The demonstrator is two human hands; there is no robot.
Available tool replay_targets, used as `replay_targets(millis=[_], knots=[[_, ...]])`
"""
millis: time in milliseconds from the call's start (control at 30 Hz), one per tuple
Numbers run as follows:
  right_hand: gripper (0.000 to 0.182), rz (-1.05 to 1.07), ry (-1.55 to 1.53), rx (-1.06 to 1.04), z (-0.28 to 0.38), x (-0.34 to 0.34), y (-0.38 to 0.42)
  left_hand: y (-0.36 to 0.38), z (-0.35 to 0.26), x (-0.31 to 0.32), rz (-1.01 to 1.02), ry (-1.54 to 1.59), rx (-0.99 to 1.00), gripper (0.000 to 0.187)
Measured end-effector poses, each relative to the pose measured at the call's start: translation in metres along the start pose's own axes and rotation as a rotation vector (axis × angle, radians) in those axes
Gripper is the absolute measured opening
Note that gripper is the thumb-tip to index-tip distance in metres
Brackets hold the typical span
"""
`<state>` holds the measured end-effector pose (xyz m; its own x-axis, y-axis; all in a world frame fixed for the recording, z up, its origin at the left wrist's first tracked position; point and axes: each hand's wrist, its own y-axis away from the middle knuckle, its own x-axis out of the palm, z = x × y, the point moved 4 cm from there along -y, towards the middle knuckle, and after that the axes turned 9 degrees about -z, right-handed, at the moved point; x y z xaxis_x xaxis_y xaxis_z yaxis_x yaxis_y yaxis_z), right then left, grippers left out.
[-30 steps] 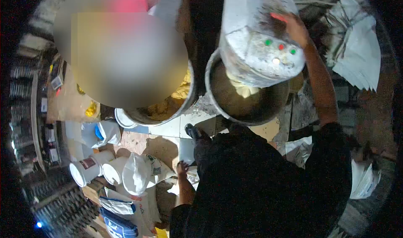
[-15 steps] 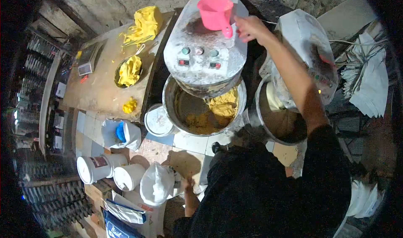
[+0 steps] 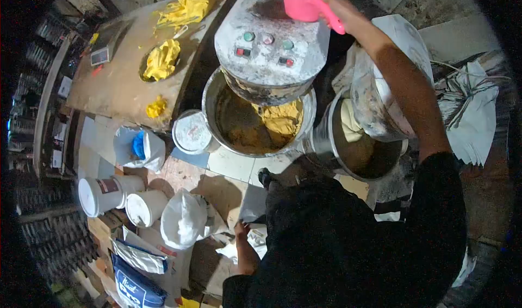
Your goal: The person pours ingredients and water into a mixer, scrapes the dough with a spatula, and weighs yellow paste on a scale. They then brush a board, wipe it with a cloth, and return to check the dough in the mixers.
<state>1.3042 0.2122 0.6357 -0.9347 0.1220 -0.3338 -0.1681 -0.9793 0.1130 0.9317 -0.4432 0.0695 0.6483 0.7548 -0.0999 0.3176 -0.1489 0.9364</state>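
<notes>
My right hand (image 3: 341,15) is closed round the handle of a pink jug (image 3: 303,2), at the top of the white mixer (image 3: 272,33) with its buttons and red switches. Below the mixer head, a metal bowl (image 3: 205,112) holds yellow dough (image 3: 284,120) on its right side. My left hand (image 3: 242,229) hangs low near a white plastic bag (image 3: 255,241); its fingers are too small and dim to make out.
Yellow dough (image 3: 190,3) and a pan of it (image 3: 162,60) lie on the wooden table (image 3: 117,63). A second mixer (image 3: 380,107) with a bowl (image 3: 333,137) stands right. White buckets (image 3: 144,209) and sacks (image 3: 138,289) are lower left.
My right hand has moved from beside the pink jug onto its handle and closed on it. The view has shifted, and the jug now sits higher in the picture, its handle turned.
</notes>
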Motion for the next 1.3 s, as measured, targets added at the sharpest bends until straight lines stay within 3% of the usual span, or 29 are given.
replay_targets(millis=[100,133,233,333,367,433,467,500,567,700,767,900,1067,1100,1200,1300], knots=[[0.039,0.016,-0.056,-0.079,-0.011,-0.039,0.037,0.0,0.071,-0.003,0.107,0.057,-0.019,0.036],[0.038,0.025,-0.019,-0.06,-0.006,-0.053,0.062,0.008,0.083,0.0,0.013,-0.004,-0.017,0.04],[0.038,0.013,0.038,-0.037,-0.026,-0.103,0.117,0.022,0.106,0.018,0.014,-0.076,-0.082,0.036],[0.038,0.11,0.024,-0.066,-0.071,-0.154,0.171,0.032,0.118,0.043,0.151,-0.019,-0.035,0.035],[0.036,0.119,-0.004,-0.048,-0.089,-0.167,0.189,0.053,0.113,0.06,-0.026,-0.104,0.059,0.033],[0.034,0.142,-0.028,0.075,-0.135,-0.192,0.222,0.059,0.111,0.08,0.15,-0.23,0.161,0.031],[0.036,0.157,-0.014,0.046,-0.158,-0.202,0.237,0.068,0.11,0.094,-0.008,-0.35,0.201,0.03],[0.038,0.168,0.0,0.024,-0.18,-0.21,0.252,0.088,0.105,0.108,0.029,-0.371,0.289,0.03],[0.045,0.272,0.006,0.125,-0.212,-0.219,0.28,0.106,0.105,0.13,0.114,-0.429,0.376,0.03],[0.053,0.308,-0.09,0.229,-0.275,-0.23,0.32,0.139,0.119,0.16,0.124,-0.51,0.309,0.032],[0.05,0.327,-0.078,0.271,-0.307,-0.234,0.333,0.147,0.131,0.161,0.156,-0.512,0.286,0.034],[0.045,0.309,-0.233,0.419,-0.342,-0.239,0.347,0.149,0.136,0.15,0.011,-0.686,0.124,0.036],[0.042,0.304,-0.33,0.511,-0.378,-0.244,0.35,0.14,0.121,0.145,-0.04,-0.719,0.124,0.035],[0.041,0.313,-0.353,0.533,-0.381,-0.245,0.349,0.146,0.115,0.149,0.082,-0.708,0.292,0.035],[0.041,0.322,-0.395,0.558,-0.402,-0.243,0.347,0.154,0.1,0.169,-0.039,-0.711,0.27,0.036],[0.042,0.336,-0.391,0.54,-0.419,-0.24,0.349,0.146,0.094,0.181,0.073,-0.583,0.188,0.035]])
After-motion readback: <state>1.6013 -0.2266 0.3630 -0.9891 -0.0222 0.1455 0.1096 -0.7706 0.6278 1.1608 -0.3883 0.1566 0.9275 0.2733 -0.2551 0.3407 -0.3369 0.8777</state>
